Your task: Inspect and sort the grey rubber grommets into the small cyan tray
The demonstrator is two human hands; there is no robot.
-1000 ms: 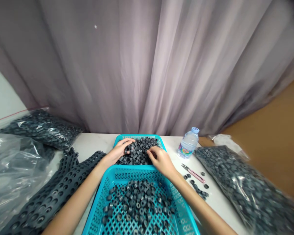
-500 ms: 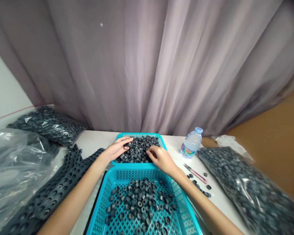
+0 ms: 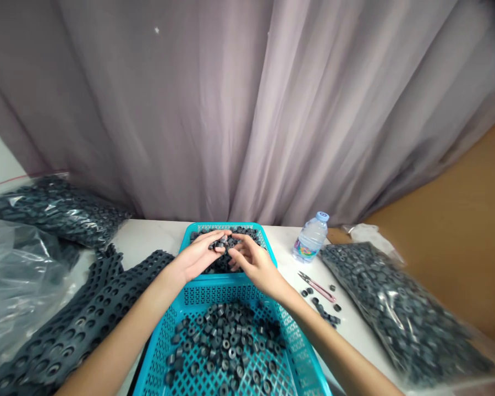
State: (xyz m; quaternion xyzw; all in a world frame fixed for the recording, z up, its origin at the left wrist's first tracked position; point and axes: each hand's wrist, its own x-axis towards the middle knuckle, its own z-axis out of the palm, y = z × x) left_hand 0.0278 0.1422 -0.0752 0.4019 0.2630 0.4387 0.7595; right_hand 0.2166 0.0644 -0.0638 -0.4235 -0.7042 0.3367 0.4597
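Observation:
Two turquoise plastic baskets stand in a row in front of me. The far basket (image 3: 268, 248) is heaped with small dark grey rubber rings (image 3: 214, 265). The near basket (image 3: 239, 294) holds several loose rings (image 3: 226, 338) scattered over its bottom. Both hands meet above the far basket. My left hand (image 3: 200, 254) is cupped with several rings (image 3: 221, 243) in its fingers. My right hand (image 3: 251, 261) faces it, fingertips pinched at the same cluster of rings.
Dark perforated rubber strips (image 3: 78, 324) lie to the left. Clear bags of rings lie at the far left (image 3: 53, 209) and at the right (image 3: 396, 308). A water bottle (image 3: 309, 237), pink snips (image 3: 317, 286) and loose rings (image 3: 325, 313) lie right of the baskets. A curtain (image 3: 247, 110) hangs behind.
Both hands have lifted off the heap in the far basket and come together at its middle, with rings between them. The camera has shifted slightly.

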